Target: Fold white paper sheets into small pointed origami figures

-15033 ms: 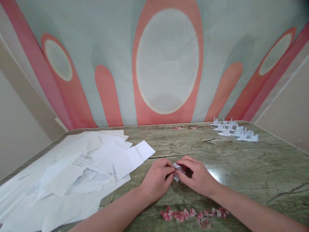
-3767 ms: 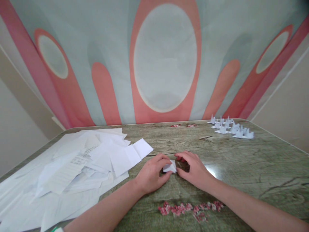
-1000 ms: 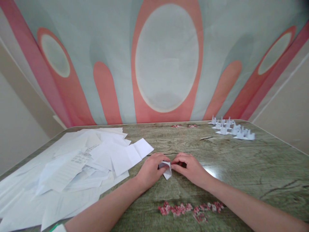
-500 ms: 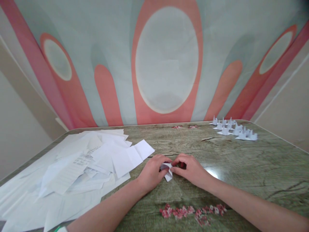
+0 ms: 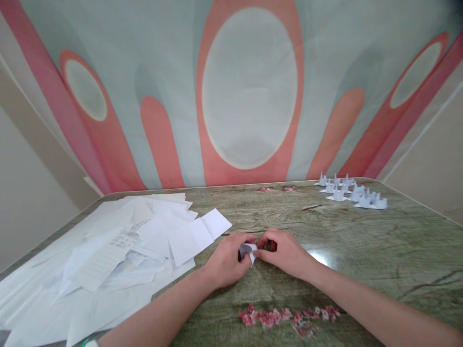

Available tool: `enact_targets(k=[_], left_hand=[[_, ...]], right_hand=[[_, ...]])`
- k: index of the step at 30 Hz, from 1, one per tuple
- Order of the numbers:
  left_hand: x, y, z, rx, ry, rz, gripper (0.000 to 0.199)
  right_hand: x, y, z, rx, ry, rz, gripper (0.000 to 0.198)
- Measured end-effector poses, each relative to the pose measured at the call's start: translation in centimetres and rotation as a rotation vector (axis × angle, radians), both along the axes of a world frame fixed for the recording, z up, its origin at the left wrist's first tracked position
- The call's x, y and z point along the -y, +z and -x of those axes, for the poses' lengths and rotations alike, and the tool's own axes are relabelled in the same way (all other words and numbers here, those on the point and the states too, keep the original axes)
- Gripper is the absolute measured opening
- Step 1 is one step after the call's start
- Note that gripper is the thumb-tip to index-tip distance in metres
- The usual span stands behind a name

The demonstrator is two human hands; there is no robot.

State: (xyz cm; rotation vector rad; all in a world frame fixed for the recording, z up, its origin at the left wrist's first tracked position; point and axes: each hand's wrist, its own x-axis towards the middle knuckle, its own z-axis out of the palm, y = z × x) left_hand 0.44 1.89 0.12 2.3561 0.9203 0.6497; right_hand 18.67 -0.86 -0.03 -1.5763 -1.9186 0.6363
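A small folded piece of white paper (image 5: 248, 249) is held between my two hands, just above the middle of the table. My left hand (image 5: 228, 259) curls round its left side, with the thumb in front and the fingers behind. On the right edge, the thumb and fingertips of my right hand (image 5: 284, 251) pinch the paper. Fingers cover part of it, so its full folded shape is hidden.
Loose white sheets (image 5: 104, 260), some printed, spread in a pile over the table's left side. Several small folded paper figures (image 5: 356, 193) stand at the back right. Pink flowers (image 5: 285, 315) appear on the wood-grain table (image 5: 379, 250) near its front. A patterned backdrop (image 5: 249, 96) rises behind.
The folded paper has turned slightly in my fingers, and less of its lower point shows below my left thumb. Both hands stay in nearly the same place.
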Motion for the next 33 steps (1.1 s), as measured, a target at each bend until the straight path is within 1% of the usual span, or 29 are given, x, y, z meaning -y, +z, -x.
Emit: enact_targets(k=[5,9,16,24,33], left_hand=[[0.22,0.61,0.05,-0.004,-0.026,-0.002,0.033],[0.15,0.69,-0.03,0.008,0.008,0.008,0.025],[-0.21,0.51,0.05,0.034,-0.047,0.026,0.020],[-0.24,0.61,0.00,0.070,-0.082,0.038,0.020],[-0.09,0.81,-0.13,0.086,-0.067,0.059,0.022]], right_hand=[[0.16,-0.08,0.05,0.004,-0.027,-0.029,0.012],[0.17,-0.48,0.02,0.001,-0.030,-0.052,0.007],[0.24,-0.70,0.05,0.008,-0.024,-0.088,0.013],[0.35,-0.84,0.05,-0.002,-0.016,-0.112,0.017],[0.51,-0.57,0.05,0.019,-0.029,-0.101,0.011]])
